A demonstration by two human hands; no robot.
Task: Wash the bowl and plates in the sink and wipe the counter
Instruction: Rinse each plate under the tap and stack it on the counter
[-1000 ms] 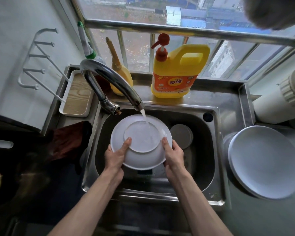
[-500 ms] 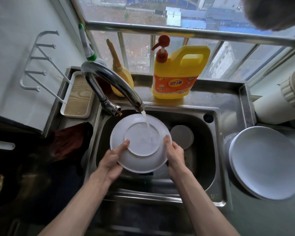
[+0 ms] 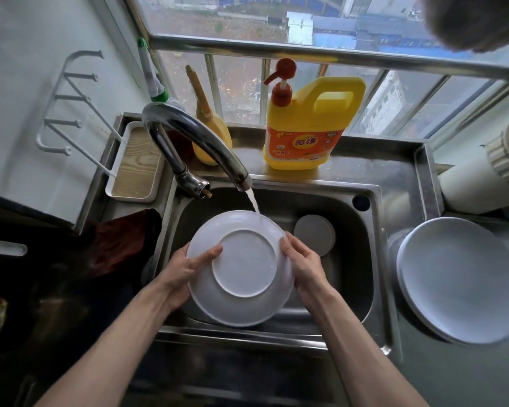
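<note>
I hold a white bowl (image 3: 241,267) upside down over the steel sink (image 3: 362,248), its base ring facing me. My left hand (image 3: 185,271) grips its left rim with the thumb across the underside. My right hand (image 3: 304,264) grips the right rim. Water runs from the chrome tap (image 3: 194,142) and strikes the bowl's far edge. A small white dish (image 3: 315,235) lies in the sink behind my right hand. White plates (image 3: 459,277) are stacked on the counter at the right.
A yellow detergent jug (image 3: 309,124) with a red pump stands on the back ledge, beside a yellow brush (image 3: 209,133). A white tray (image 3: 135,168) lies at the left, a dark red cloth (image 3: 121,242) below it. A white pipe (image 3: 482,171) crosses the right corner.
The bowl has come toward me and lower in the sink. The water now hits its far rim instead of the base. My left hand has shifted further under the left rim.
</note>
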